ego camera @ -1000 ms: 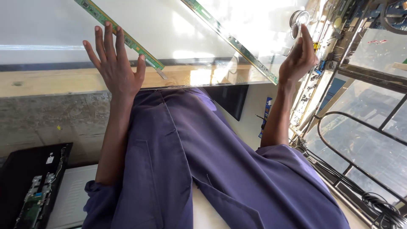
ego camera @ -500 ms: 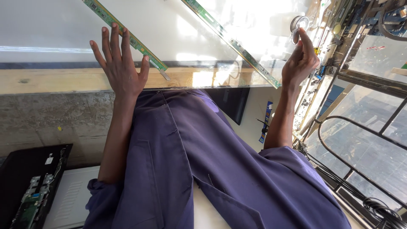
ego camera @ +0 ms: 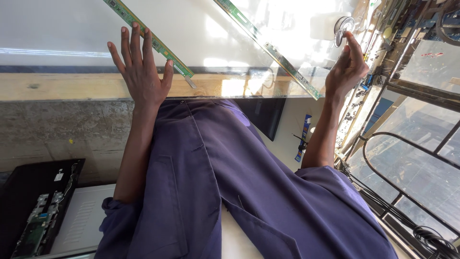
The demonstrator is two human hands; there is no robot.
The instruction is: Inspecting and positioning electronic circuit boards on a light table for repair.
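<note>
My left hand (ego camera: pixel 141 72) lies flat with fingers spread on a large white glossy panel (ego camera: pixel 72 33) that rests on a wooden table edge (ego camera: pixel 62 86). Its fingers reach a long green circuit strip (ego camera: pixel 153 43) lying diagonally on the panel. A second green strip (ego camera: pixel 268 48) runs diagonally further right. My right hand (ego camera: pixel 346 72) is raised at the panel's right edge, its thumb and fingertips pinching a small shiny round roll (ego camera: pixel 342 25). My purple coat (ego camera: pixel 225 182) fills the middle of the view.
An opened black screen chassis with circuit boards (ego camera: pixel 33 216) lies at the lower left beside a white sheet (ego camera: pixel 81 220). A dark screen (ego camera: pixel 263 115) stands under the table. Metal window bars (ego camera: pixel 407 153) and cables (ego camera: pixel 431 235) run along the right.
My left hand has slid slightly right along the panel toward the green strip. My right hand has lifted and its fingers have closed on the shiny roll.
</note>
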